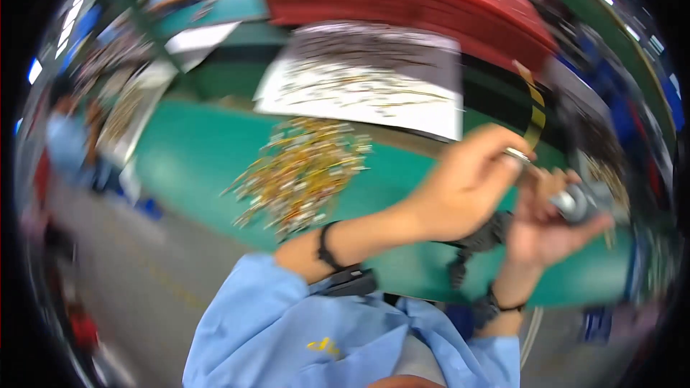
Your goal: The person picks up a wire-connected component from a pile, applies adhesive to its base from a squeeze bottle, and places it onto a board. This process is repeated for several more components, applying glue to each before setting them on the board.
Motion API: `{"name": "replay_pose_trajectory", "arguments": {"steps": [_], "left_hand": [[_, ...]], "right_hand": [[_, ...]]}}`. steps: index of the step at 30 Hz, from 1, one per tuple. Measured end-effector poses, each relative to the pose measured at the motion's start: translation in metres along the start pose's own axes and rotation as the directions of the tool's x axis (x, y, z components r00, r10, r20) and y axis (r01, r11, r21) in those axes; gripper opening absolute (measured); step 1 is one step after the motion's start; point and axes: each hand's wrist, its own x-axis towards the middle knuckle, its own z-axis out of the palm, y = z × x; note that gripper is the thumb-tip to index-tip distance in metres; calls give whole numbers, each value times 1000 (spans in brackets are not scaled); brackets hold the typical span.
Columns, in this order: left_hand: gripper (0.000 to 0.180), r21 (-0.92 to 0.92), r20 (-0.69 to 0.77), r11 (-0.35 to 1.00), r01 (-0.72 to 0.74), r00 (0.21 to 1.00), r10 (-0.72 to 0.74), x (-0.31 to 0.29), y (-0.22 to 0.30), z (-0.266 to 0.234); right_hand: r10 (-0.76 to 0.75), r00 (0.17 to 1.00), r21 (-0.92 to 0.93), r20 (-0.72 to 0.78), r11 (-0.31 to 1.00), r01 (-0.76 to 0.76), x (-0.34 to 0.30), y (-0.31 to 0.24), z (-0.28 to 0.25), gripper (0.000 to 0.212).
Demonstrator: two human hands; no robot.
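Note:
My left hand [460, 183] reaches across to the right, its thumb and fingers pinched together. A small shiny piece [517, 155] shows at its fingertips, too blurred to name. Just beside it, my right hand [535, 226] is palm up, fingers bent around a grey rounded object [578, 202] with a pale round end; its kind is unclear. A yellow and dark banded strip [535, 111] rises just beyond my left fingertips; whether they touch it I cannot tell. To the left, a loose pile of thin yellowish pieces with whitish ends [305, 172] lies on the green tabletop [190, 147].
Behind the pile, a white sheet [424, 111] carries many thin dark pieces. A red bin [402, 0] stands at the back. A black object [492, 233] sits under my wrists. At the far left, another person in blue [68, 140] is beside a table.

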Motion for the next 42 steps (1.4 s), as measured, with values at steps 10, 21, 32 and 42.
{"name": "replay_pose_trajectory", "arguments": {"steps": [10,21,32,42], "left_hand": [[21,111,-47,978,-179,982,185,3,-1,-12],[27,214,-108,976,-39,992,64,1,-3,-18],[26,299,-48,927,226,974,-222,0,-9,-11],[32,409,4,893,188,978,-208,0,-10,-13]], "right_hand": [[84,980,152,-178,987,-57,36,21,15,61],[-15,1000,-17,26,1000,15,38,28,5,71],[-23,988,-247,150,967,60,37,10,-4,82],[-21,996,-425,85,903,56,32,6,7,81]]}}
